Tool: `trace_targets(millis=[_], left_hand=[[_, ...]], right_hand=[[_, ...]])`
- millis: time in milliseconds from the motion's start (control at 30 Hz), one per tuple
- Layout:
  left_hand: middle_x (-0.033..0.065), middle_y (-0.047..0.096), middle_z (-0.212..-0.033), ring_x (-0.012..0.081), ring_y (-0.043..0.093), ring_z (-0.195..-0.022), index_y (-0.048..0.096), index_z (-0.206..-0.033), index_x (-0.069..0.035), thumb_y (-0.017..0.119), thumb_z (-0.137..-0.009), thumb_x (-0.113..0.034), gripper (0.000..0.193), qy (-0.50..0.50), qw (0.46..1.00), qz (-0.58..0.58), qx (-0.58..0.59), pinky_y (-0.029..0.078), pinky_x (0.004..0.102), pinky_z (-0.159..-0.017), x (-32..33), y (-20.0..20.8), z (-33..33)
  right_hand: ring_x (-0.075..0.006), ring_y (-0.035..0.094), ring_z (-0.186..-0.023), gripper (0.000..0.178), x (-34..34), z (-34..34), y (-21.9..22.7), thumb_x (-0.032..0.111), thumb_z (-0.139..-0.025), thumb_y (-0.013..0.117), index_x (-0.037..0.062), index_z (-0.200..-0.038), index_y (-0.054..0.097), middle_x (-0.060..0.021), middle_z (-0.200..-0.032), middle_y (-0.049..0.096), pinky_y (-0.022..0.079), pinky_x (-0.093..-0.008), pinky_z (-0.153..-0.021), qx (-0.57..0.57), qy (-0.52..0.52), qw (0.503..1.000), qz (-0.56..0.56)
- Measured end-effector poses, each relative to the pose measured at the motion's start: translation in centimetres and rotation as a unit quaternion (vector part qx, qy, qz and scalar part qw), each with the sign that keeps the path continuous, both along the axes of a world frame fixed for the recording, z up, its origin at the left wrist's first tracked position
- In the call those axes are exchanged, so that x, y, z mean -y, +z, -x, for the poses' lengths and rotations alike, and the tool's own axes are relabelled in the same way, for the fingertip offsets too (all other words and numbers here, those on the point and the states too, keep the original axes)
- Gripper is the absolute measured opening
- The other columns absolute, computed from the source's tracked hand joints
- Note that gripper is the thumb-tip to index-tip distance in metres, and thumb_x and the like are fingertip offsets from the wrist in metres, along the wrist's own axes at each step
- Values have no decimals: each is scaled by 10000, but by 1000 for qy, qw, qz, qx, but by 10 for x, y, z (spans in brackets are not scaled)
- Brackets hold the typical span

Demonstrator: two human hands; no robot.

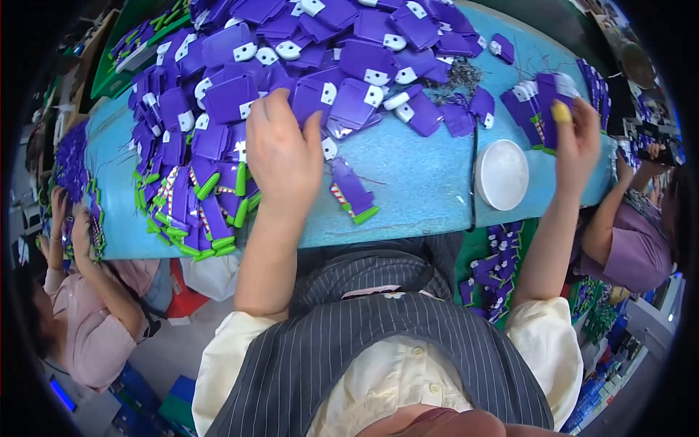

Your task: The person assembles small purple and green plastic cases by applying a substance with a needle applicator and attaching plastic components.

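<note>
Toward the far left corner of the desk (422, 197), a wide heap of purple pieces (368, 62) with white ends, and with green ends at the near left part. Over the near slope of this heap, left hand (282, 156) with thumb well apart from the bent fingers and nothing visibly gripped; not possible to tell about contact with the pieces beneath. Near the right edge, right hand (577, 138) with fingers closed on at least one purple piece (547, 102), and with yellow cover (561, 112) on one digit; just beside, a fanned row (518, 113) of similar pieces. Close to the near edge, between both forearms, a lone piece (354, 191) with green end. Farther right, a dark cord (475, 160) and a white bowl (502, 175).

Possible trouble, as a judgement: after a careless pull, sliding of loosely stacked pieces toward the near edge. With a low sweep of the left forearm, falling of the lone piece off the desk. With too quick return of the right arm, tipping of the bowl. From the tangle of dark threads (461, 76), catching and dragging of neighbouring pieces.
</note>
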State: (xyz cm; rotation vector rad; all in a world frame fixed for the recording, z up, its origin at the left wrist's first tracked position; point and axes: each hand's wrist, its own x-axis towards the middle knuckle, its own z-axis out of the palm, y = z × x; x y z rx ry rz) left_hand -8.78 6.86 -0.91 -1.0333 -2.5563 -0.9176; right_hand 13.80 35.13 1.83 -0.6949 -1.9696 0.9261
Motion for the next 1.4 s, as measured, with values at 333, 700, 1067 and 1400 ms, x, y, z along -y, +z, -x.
trace_targets(millis=[333,700,1067,1400], left_hand=[[191,562,-793,343,576,-717,509,-910,30,615,-823,-126,208,-47,991,-76,104,459,400,-630,7,33,-30],[137,582,-739,244,584,-618,444,-1143,20,506,-847,-62,313,-312,748,-107,576,430,347,-566,48,12,-80],[58,625,-940,154,620,-813,524,-997,32,468,-930,-42,114,-124,805,-314,488,498,275,-716,75,-2,-61],[107,568,-731,152,565,-545,535,-935,38,542,-903,-150,191,-26,862,-167,477,437,293,-501,66,-10,-42]], right_hand=[[-310,513,-1061,483,-21,3,-33,152,-694,725,-4,-1105,525,-155,-1089,568,395,-372,-914,297,-124,908,-268],[-345,524,-954,775,179,35,5,76,-555,791,-26,-1232,428,-181,-1114,485,456,-393,-813,258,335,905,46],[-313,516,-991,822,173,26,-23,156,-593,812,-13,-1285,401,-205,-1193,452,454,-379,-824,288,131,933,-170],[-242,567,-812,348,190,39,-42,88,-719,668,25,-1045,565,-127,-1065,546,467,-307,-680,227,363,891,-153]])
